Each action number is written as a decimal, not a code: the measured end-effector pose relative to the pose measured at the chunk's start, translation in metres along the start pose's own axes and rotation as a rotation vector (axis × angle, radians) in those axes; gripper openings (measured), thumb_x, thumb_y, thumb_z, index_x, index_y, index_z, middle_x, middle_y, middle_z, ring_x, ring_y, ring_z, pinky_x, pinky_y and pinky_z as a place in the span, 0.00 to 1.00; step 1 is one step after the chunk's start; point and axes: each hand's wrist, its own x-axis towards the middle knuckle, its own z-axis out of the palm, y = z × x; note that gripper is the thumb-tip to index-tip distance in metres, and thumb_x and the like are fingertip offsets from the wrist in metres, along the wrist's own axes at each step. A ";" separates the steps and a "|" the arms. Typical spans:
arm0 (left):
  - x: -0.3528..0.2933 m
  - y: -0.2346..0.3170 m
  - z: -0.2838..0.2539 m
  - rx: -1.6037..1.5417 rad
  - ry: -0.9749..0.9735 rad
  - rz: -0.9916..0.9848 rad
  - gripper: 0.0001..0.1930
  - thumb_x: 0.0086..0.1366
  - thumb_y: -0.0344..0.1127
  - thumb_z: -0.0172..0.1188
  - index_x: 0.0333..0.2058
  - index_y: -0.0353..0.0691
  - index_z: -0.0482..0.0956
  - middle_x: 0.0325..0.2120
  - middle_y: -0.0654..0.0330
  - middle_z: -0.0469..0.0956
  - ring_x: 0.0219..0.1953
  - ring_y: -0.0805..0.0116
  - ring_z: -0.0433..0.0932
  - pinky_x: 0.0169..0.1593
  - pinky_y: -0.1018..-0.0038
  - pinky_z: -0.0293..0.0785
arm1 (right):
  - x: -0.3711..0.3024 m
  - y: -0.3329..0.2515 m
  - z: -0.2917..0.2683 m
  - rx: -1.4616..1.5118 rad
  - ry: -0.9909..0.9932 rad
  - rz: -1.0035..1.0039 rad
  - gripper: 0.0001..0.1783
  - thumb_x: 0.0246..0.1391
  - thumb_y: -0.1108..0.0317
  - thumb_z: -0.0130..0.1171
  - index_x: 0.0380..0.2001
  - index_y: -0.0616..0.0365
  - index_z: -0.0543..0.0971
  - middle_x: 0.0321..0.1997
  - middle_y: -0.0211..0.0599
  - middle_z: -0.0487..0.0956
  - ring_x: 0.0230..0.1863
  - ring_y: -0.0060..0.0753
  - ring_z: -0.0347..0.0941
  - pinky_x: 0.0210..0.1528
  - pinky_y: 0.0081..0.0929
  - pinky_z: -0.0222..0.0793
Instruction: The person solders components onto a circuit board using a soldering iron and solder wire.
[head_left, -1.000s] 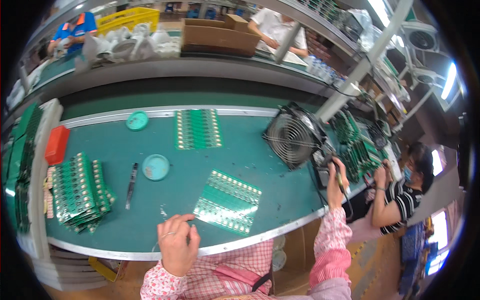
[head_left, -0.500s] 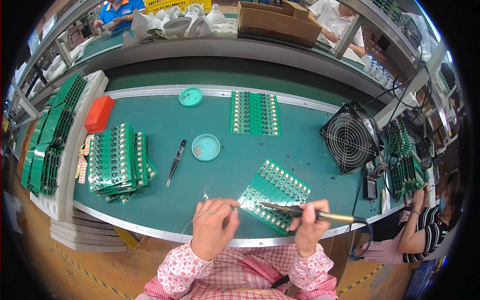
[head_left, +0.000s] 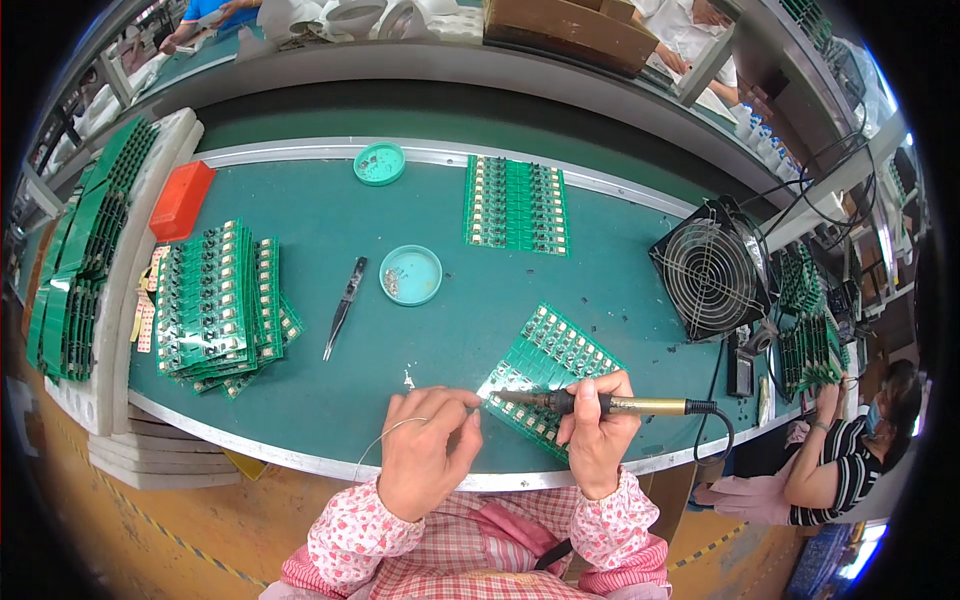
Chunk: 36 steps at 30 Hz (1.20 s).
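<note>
A soldering iron with a dark grip and brass-coloured shaft is in my right hand, its fingers wrapped round the grip. Its tip points left, over the left corner of a green circuit board panel that lies tilted near the table's front edge. My left hand is closed in a pinch on thin solder wire, which loops out behind the fingers. These fingertips are beside the board's left corner, close to the iron's tip. The exact contact point is too small to make out.
Stacked circuit boards stand left, near a red box and white foam. Tweezers lie beside a round dish; another dish and a board panel are farther back. A black fan stands right. Co-workers sit beyond.
My right hand has brought the soldering iron left, its tip now near my left fingertips. The left hand keeps its pinch. The whole view has shifted slightly.
</note>
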 end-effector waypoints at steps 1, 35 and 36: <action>0.001 0.000 0.000 0.000 -0.003 -0.005 0.05 0.59 0.26 0.60 0.25 0.37 0.75 0.37 0.63 0.83 0.37 0.61 0.76 0.41 0.66 0.65 | 0.000 0.001 0.001 -0.005 -0.001 0.005 0.12 0.65 0.67 0.57 0.30 0.61 0.68 0.25 0.35 0.78 0.15 0.16 0.69 0.16 0.17 0.63; -0.010 -0.001 0.001 0.001 0.023 0.111 0.08 0.60 0.27 0.60 0.24 0.39 0.71 0.42 0.61 0.83 0.45 0.58 0.77 0.47 0.63 0.66 | -0.065 0.014 -0.040 -0.742 0.043 -0.600 0.16 0.49 0.77 0.66 0.43 0.58 0.80 0.33 0.44 0.78 0.30 0.43 0.75 0.32 0.35 0.71; -0.010 -0.002 0.002 0.012 0.023 0.109 0.08 0.60 0.28 0.60 0.24 0.38 0.71 0.42 0.61 0.82 0.45 0.58 0.77 0.48 0.63 0.66 | -0.063 0.011 -0.040 -0.741 0.042 -0.605 0.16 0.49 0.77 0.66 0.43 0.58 0.80 0.33 0.44 0.78 0.30 0.43 0.75 0.32 0.35 0.71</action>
